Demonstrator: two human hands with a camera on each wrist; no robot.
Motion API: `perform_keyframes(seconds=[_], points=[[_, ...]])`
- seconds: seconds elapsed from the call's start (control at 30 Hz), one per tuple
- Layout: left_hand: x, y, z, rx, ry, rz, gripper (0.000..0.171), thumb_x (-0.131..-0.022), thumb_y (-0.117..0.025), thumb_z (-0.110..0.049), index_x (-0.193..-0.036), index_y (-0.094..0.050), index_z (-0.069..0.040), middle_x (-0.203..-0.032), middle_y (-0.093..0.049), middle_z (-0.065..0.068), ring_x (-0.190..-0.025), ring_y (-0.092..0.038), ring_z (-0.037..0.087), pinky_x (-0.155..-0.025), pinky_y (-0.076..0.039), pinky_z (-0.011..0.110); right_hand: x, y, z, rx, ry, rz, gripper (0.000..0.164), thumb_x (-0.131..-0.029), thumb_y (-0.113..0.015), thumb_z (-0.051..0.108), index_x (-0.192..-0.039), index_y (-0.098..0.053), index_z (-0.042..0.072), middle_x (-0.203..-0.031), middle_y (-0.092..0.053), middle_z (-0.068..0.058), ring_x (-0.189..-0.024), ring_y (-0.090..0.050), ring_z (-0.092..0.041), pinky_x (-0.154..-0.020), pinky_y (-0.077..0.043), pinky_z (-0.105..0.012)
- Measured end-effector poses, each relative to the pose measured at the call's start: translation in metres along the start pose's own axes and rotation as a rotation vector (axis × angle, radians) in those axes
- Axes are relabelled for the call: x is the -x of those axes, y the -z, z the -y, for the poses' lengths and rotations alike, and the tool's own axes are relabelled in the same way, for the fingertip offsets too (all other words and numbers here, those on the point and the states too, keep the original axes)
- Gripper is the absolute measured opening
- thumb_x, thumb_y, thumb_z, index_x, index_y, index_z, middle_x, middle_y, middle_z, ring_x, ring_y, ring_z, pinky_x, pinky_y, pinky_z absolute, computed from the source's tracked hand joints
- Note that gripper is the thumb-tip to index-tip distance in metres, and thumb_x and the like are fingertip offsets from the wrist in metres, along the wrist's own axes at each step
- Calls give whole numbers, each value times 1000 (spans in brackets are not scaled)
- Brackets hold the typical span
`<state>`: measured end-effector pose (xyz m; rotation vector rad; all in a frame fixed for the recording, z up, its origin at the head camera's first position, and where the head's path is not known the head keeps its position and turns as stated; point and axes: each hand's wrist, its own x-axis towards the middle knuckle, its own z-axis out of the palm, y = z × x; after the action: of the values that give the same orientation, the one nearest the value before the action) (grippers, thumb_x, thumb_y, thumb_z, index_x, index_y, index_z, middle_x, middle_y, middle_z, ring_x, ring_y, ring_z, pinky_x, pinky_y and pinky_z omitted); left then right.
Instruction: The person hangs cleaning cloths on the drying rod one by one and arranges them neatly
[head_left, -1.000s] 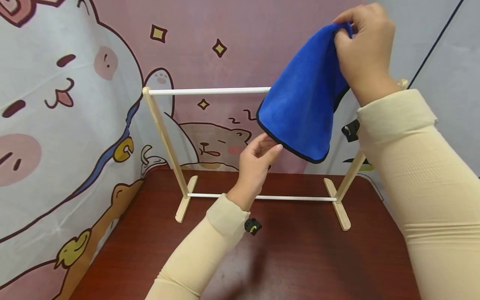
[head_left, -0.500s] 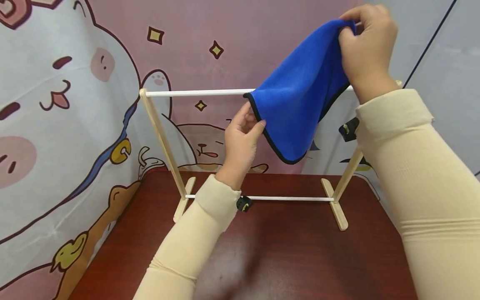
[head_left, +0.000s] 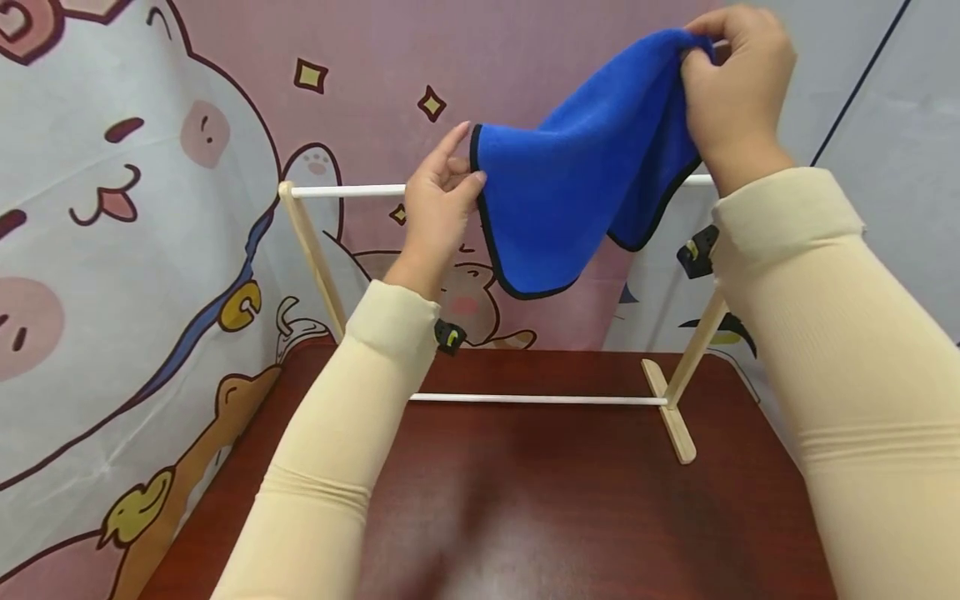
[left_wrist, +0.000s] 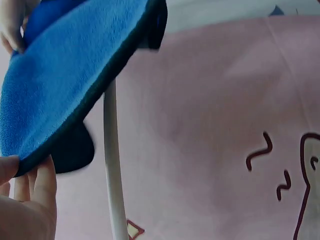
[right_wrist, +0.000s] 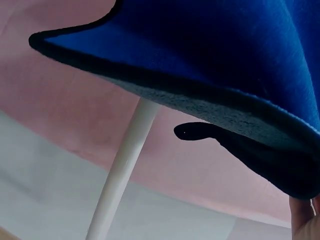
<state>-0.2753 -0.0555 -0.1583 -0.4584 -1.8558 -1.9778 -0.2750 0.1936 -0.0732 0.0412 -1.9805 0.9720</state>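
A blue cloth [head_left: 555, 183] with black edging is stretched between both hands in front of the rack's upper white rod [head_left: 348, 192]. My left hand [head_left: 438, 204] pinches the cloth's left edge between thumb and fingers; the left wrist view shows this grip close up. Higher up at the right, my right hand [head_left: 742, 92] pinches the gathered top of the cloth. The lower edge hangs loose and curved. In the right wrist view, the rod [right_wrist: 122, 170] passes behind the cloth; whether they touch I cannot tell.
The wooden rack stands on a dark red-brown table [head_left: 570, 500], its right foot [head_left: 671, 417] visible and its left foot hidden by my left arm. A lower white rod [head_left: 540, 399] joins the posts. A cartoon-printed backdrop [head_left: 135, 250] rises behind and at the left.
My left hand has moved up and to the left with the cloth's edge, spreading the cloth wider and lifting its lower edge. My right hand has stayed nearly still, keeping its pinch.
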Motion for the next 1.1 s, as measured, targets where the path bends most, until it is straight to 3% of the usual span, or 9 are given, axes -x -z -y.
perform_keyframes(seconds=[0.23,0.43,0.63,0.83,1.1], points=[[-21,14,-10,23,55,-65,54,-93,-58,3,-139,-53,-24,-102,-64,5,-86,-57,14,-70,-45,26,-4,-1,-1,-120,-78,58,20,-98,-55,18,-110,-70,18,-97,-50,20,-87,-47,5,-90,-43,-15],[-28,18,-11,-45,95,-107,46,-93,-60,0,-134,-58,-22,-104,-65,4,-89,-58,13,-73,-48,25,-4,-14,-12,-159,-144,105,14,-97,-57,16,-98,-68,25,-96,-53,17,-86,-48,3,-87,-44,-18],[-30,23,-1,-121,140,-134,35,-93,-62,-3,-126,-63,-12,-104,-65,5,-92,-59,13,-79,-50,26,-2,-30,-25,-110,-146,142,17,-96,-57,17,-105,-70,19,-92,-53,17,-83,-48,3,-82,-42,-17],[-31,27,4,-187,161,-141,30,-93,-63,-4,-122,-65,-6,-105,-65,6,-89,-59,11,-81,-52,27,0,-39,-29,-109,-122,137,16,-95,-59,16,-103,-72,17,-85,-51,19,-80,-47,4,-78,-41,-16],[-31,28,8,-217,196,-134,26,-92,-62,-3,-118,-66,-6,-100,-64,4,-83,-58,11,-79,-53,29,4,-43,-37,29,-98,204,27,-95,-55,17,-117,-70,11,-101,-57,7,-86,-48,2,-83,-41,-16]])
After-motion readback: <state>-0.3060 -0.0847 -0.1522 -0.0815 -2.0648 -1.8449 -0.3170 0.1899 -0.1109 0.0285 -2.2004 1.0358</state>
